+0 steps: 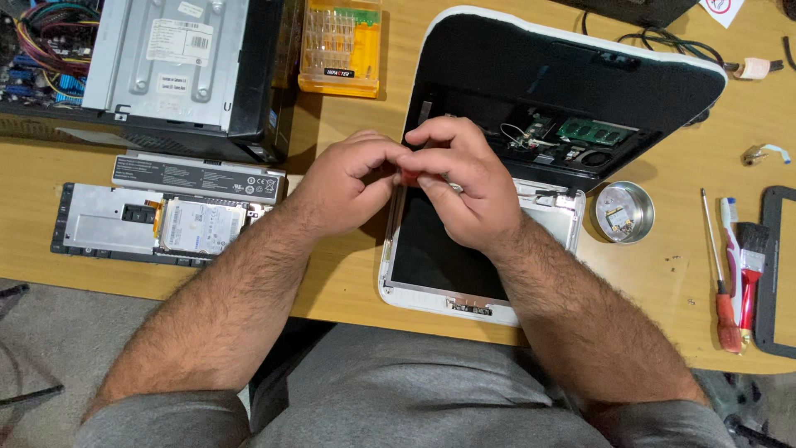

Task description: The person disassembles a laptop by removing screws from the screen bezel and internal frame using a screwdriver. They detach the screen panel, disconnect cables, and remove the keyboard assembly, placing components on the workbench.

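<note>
Your left hand [352, 178] and right hand [460, 187] met over the opened white laptop [497, 124] on the wooden table [688, 274], both with fingers curled shut around a small red-handled tool [409, 176] that showed only as a red sliver between your fingertips; how much of it each hand gripped could not be told. The hands hovered above the hinge edge of the laptop, where the dark screen panel [431, 257] lay flat toward you and the open base, with its green memory board [597, 131], lay beyond. Just right of the laptop sat a small round metal tin [623, 211] holding a small part. Farther right lay a red-handled screwdriver [723, 290] and a red brush [752, 257], side by side. To your left, a long black battery [199, 177] lay just above a panel carrying a hard drive [201, 226]; beyond them stood an open desktop computer case [157, 66] and a yellow bit-set case [340, 46].
</note>
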